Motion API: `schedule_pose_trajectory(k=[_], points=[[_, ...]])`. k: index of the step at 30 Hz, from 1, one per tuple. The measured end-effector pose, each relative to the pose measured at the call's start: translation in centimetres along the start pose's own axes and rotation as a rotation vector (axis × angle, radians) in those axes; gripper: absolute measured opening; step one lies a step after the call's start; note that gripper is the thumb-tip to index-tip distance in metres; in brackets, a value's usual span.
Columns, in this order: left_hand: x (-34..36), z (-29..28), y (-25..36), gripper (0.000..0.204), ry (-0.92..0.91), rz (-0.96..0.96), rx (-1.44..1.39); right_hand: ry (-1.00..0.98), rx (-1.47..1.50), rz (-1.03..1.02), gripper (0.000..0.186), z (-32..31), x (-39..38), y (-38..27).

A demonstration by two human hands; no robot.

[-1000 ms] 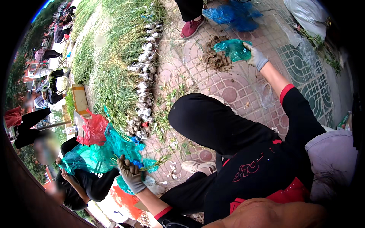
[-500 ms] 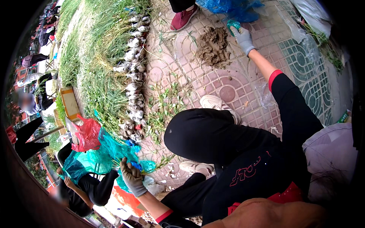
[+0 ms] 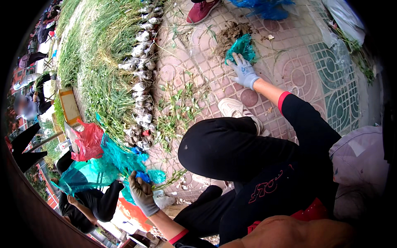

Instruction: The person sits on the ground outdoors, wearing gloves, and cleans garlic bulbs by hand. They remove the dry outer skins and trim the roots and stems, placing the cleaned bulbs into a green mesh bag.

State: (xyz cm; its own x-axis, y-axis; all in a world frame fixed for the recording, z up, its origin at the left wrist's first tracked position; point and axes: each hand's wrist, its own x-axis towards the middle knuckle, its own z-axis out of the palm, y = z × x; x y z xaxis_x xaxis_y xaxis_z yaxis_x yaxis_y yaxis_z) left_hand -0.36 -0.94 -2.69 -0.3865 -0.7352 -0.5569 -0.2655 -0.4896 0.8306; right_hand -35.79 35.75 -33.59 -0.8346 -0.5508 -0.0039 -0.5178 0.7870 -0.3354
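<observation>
My right hand [image 3: 245,73], in a pale grey glove, reaches out with its fingers stretched and somewhat apart. Its fingertips touch the near edge of a crumpled green plastic bag [image 3: 244,48]. That bag lies spread over part of a heap of brown soil [image 3: 231,34] on the paving. At the lower left, my gloved left hand [image 3: 142,194] has its fingers curled round thin green plant stems [image 3: 173,180], which stick out on both sides. A large green plastic sheet [image 3: 109,159] and a small blue bag [image 3: 143,177] are close beside the left hand.
Rows of plants with wrapped root balls [image 3: 142,95] lie along the left, leaves outward. Loose cut greenery [image 3: 175,115] litters the paving. A red plastic bag [image 3: 89,140] hangs near a seated person [image 3: 93,206]. Another person's red shoe [image 3: 202,11] and blue plastic [image 3: 266,9] are at the top.
My right hand has come nearer and leftward, bringing the green bag from the paving onto the soil, where it is now spread wider. The left hand still grips the stems.
</observation>
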Motion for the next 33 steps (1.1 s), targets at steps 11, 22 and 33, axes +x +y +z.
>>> schedule_pose_trajectory(k=[11,22,33], points=[[-0.5,0.1,0.2,0.025,-0.048,0.045,0.004,0.197,0.332,0.158,0.032,0.8,0.7,3.9],[-0.8,-0.6,-0.2,0.027,-0.029,0.050,0.037,-0.068,-0.270,-0.245,0.046,0.8,3.6,0.0],[-1.0,-0.9,0.1,0.026,-0.029,0.051,-0.008,0.382,0.408,0.130,0.030,1.1,0.3,5.3]])
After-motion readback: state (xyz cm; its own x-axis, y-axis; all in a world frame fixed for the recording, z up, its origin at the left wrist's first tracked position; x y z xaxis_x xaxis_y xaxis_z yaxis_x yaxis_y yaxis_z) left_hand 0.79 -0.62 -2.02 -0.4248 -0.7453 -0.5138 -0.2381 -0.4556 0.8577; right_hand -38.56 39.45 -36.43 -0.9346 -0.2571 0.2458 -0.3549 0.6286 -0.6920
